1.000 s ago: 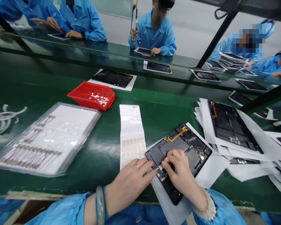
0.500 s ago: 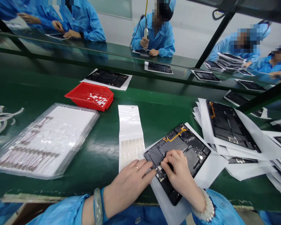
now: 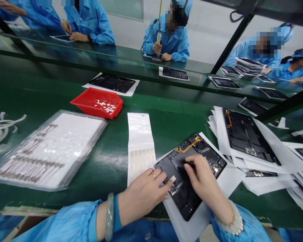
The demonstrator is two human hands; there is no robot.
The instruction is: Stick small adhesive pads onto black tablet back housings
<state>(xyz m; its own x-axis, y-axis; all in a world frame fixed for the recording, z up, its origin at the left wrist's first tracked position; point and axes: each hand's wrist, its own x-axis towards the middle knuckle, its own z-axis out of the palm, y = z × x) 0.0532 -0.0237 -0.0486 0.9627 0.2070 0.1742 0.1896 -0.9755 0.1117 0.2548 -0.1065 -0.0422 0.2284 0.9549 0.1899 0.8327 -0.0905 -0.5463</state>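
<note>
A black device panel (image 3: 192,168) with an orange ribbon strip lies tilted on a white paper sheet (image 3: 224,181) in front of me. My left hand (image 3: 148,191) rests at the panel's left edge, its fingers bent close together beside a small pale piece (image 3: 172,179); what they hold, if anything, is hidden. Over the middle of the panel is my right hand (image 3: 204,174), thumb and index finger curved apart, with nothing visible between them. A white strip of pale labels (image 3: 141,158) lies just left of the panel.
At left sits a clear tray (image 3: 70,137) with wired parts; behind it, a red bin (image 3: 97,101) of white bits. Papered panels (image 3: 249,134) are stacked at right. Another panel (image 3: 112,83) lies beyond the bin. Several people in blue work across the bench.
My right hand has lifted off the small pale piece and moved right, its fingers parting. My left hand has shifted slightly right. The panel beyond the red bin has slid left.
</note>
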